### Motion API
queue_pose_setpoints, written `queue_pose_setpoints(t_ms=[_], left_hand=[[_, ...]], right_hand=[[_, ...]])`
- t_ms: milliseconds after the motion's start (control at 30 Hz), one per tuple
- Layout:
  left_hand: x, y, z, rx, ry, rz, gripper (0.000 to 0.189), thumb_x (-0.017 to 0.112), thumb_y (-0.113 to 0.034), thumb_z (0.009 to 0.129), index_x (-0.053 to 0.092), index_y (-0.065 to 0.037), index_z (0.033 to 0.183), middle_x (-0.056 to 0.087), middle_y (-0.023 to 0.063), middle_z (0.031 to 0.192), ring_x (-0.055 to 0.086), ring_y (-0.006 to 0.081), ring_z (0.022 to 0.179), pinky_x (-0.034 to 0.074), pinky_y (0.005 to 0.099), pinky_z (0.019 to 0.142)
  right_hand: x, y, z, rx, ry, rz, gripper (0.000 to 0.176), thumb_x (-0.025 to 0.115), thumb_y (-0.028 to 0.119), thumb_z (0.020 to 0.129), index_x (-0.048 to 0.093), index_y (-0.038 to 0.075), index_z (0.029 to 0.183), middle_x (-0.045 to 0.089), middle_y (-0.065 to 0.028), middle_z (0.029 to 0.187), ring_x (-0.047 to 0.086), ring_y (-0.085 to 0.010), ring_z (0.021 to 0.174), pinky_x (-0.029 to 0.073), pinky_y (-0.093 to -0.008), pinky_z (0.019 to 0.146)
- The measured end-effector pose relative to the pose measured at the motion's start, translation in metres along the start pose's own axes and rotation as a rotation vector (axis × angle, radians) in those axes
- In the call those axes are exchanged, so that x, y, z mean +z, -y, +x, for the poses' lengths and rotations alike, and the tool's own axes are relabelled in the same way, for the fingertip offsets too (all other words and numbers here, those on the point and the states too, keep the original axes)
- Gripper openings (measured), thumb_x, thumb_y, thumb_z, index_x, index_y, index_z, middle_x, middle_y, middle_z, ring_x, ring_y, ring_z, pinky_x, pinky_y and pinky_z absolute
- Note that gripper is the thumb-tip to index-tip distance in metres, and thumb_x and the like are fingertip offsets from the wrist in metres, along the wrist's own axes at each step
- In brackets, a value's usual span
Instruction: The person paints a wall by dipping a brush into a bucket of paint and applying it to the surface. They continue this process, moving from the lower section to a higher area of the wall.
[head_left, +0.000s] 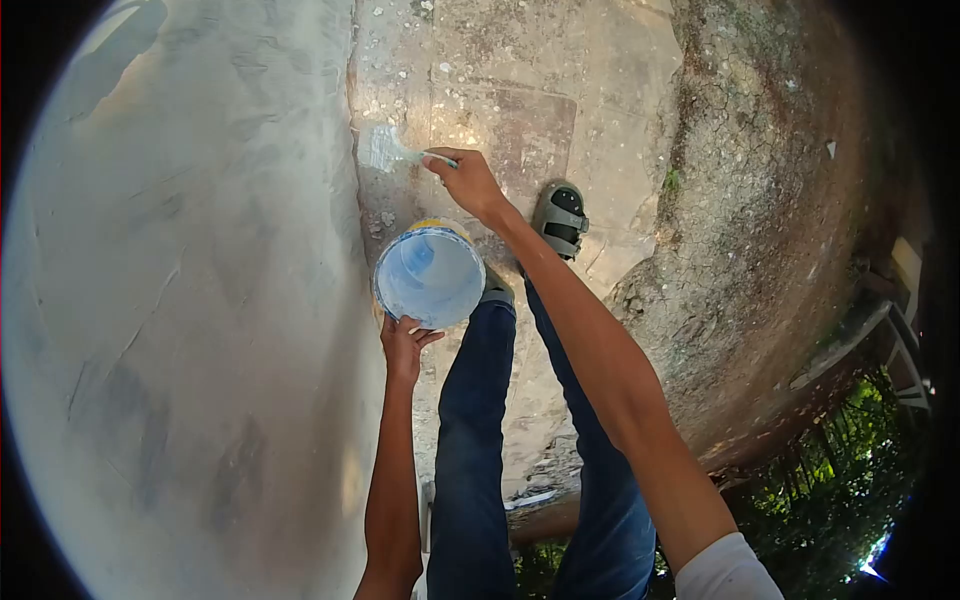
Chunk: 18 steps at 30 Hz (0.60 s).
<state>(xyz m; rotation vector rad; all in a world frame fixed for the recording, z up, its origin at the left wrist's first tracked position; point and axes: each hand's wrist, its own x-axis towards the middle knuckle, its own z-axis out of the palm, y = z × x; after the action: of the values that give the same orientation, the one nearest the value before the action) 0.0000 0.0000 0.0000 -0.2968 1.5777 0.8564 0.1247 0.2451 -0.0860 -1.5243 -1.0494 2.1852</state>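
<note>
My left hand (404, 345) grips the near rim of a round bucket (425, 275), whose inside is coated with pale blue and white paint. The bucket hangs tilted beside my left leg, with its opening toward me. Farther forward, my right hand (462, 178) is closed round the handle of a brush (440, 159). The bristle end points left, over a wet whitish patch (381, 147) on the floor strip next to the wall. How deep the paint in the bucket is cannot be made out.
A smooth grey wall (200, 300) rises along the left. My sandalled foot (562, 218) stands on the worn concrete strip (520, 120). Rough, cracked ground (750, 220) lies to the right, with greenery (830, 480) and a pale frame-like object (905, 350) beyond.
</note>
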Motion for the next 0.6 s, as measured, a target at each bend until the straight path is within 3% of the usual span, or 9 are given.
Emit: queue_pose_setpoints(t_ms=[67,100,200,300,433,500,600], left_hand=[[-0.001,-0.006,-0.024,-0.016,-0.069,0.037,0.05,0.054,-0.006,0.081,0.039,-0.002,0.128,0.057,0.0165,0.114,0.067,0.0355,0.09,0.062,0.0457,0.074],[0.009,0.011,0.028,-0.016,-0.017,0.019,0.05,0.054,-0.006,0.081,0.039,-0.002,0.128,0.057,0.0165,0.114,0.067,0.0355,0.09,0.062,0.0457,0.074],[-0.006,0.011,0.019,-0.021,-0.078,0.008,0.047,0.053,-0.005,0.081,0.041,-0.001,0.126,0.059,0.0149,0.108,0.068,0.0335,0.085,0.062,0.0453,0.073],[-0.004,0.012,0.02,-0.014,-0.087,-0.01,0.045,0.051,-0.003,0.081,0.041,-0.001,0.125,0.06,0.0126,0.105,0.068,0.0321,0.081,0.061,0.0456,0.076],[-0.014,0.024,0.026,0.023,-0.15,-0.05,0.045,0.053,-0.006,0.086,0.042,-0.002,0.129,0.058,0.0137,0.11,0.067,0.0303,0.079,0.062,0.0435,0.067],[-0.023,0.038,0.031,0.029,-0.209,-0.075,0.045,0.054,-0.007,0.086,0.042,-0.002,0.129,0.058,0.0139,0.111,0.067,0.0297,0.079,0.061,0.0418,0.066],[-0.022,0.042,0.03,0.098,-0.228,-0.048,0.045,0.055,-0.009,0.088,0.043,-0.002,0.13,0.058,0.0147,0.113,0.068,0.0289,0.08,0.061,0.0387,0.064]], right_hand=[[0.031,0.0,0.001,-0.095,-0.187,-0.153,0.042,0.058,0.03,0.092,0.064,-0.001,0.118,0.071,-0.0182,0.094,0.068,-0.0328,0.086,0.05,-0.0384,0.081],[0.019,-0.016,0.037,-0.112,-0.222,-0.191,0.042,0.058,0.03,0.092,0.064,-0.001,0.118,0.071,-0.0182,0.094,0.068,-0.0328,0.086,0.05,-0.0384,0.081],[0.073,-0.005,0.035,-0.084,-0.38,-0.297,0.038,0.053,0.025,0.092,0.064,-0.002,0.117,0.067,-0.0278,0.091,0.065,-0.0414,0.087,0.05,-0.0441,0.081],[0.109,0.007,0.032,-0.038,-0.327,-0.384,0.035,0.052,0.023,0.092,0.062,-0.003,0.114,0.066,-0.0285,0.088,0.064,-0.0437,0.085,0.05,-0.0487,0.078],[0.14,0.037,0.0,-0.011,-0.304,-0.374,0.031,0.051,0.02,0.093,0.06,-0.004,0.11,0.065,-0.027,0.078,0.063,-0.0449,0.074,0.049,-0.052,0.071],[0.14,0.059,-0.033,0.01,-0.233,-0.376,0.028,0.051,0.018,0.093,0.058,-0.005,0.108,0.063,-0.0255,0.069,0.062,-0.0449,0.066,0.048,-0.0531,0.066],[0.115,0.071,-0.059,-0.023,-0.271,-0.339,0.028,0.051,0.017,0.093,0.06,-0.005,0.107,0.063,-0.0248,0.068,0.061,-0.0446,0.064,0.048,-0.0525,0.065]])
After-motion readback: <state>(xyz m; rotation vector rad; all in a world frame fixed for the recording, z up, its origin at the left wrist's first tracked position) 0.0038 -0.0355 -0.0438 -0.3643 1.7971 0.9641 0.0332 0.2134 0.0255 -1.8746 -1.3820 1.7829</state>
